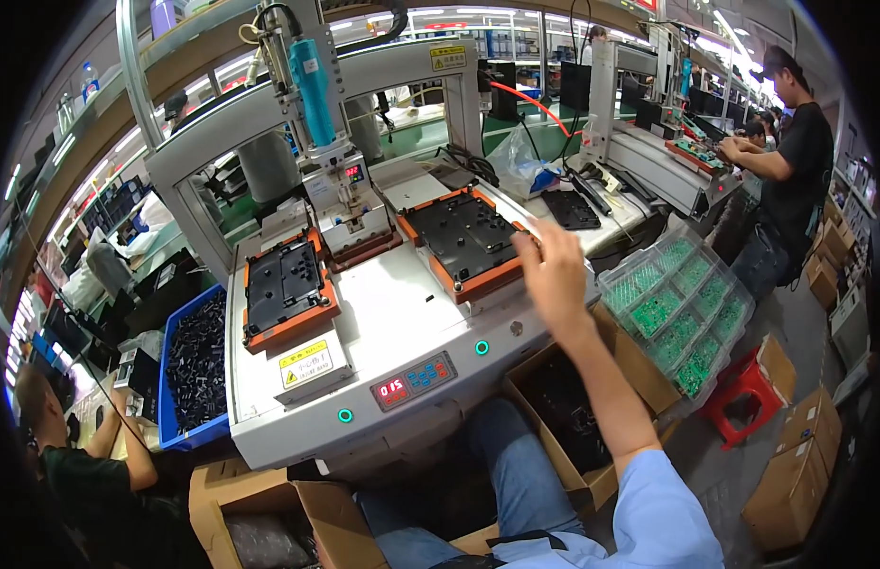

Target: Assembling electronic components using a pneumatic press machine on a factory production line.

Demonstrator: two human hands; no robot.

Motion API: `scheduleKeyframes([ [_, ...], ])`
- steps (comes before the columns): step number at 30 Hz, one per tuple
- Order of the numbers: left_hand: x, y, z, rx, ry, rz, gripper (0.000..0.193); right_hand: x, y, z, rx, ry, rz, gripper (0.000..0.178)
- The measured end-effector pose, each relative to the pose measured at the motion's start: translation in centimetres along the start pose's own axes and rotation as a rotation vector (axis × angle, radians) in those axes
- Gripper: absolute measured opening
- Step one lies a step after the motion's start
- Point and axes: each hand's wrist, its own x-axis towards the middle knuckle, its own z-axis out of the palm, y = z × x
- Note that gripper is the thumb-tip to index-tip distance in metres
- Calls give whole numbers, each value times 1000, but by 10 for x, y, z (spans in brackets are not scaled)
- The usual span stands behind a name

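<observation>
My right hand (557,281) reaches over the machine to the right-hand orange fixture (484,282), its fingers at the fixture's right end. Motion smears the fingertips, so I cannot make out whether they hold anything. A flat black plastic panel (449,228) with small raised parts lies in this fixture. Another black panel (280,284) sits in the left orange fixture (323,311). Between the two fixtures stands a machine head with a turquoise driver (313,95). On the white bed, a small black piece (429,299) lies in front of the right fixture. My left hand does not show.
A blue bin (179,442) of small black parts stands left of the machine. Open cardboard boxes (326,522) flank my legs. Right are a clear compartment tray (639,346) with green circuit boards and a red stool (751,403). Other people work at both sides.
</observation>
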Motion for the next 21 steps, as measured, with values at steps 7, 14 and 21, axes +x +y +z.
scheduleKeyframes([
  [7, 7, 73, -61, -160, -48, 34, 52, 19, 51, 28, 188, -352, 141, 26],
  [14, 52, 49, -5, -295, -83, 42, 51, 84, 37, 35, 26, -911, 204, 36],
  [21, 75, 72, -34, -422, -103, 75, 50, 118, 52, 160, 202, -821, 181, 44],
])
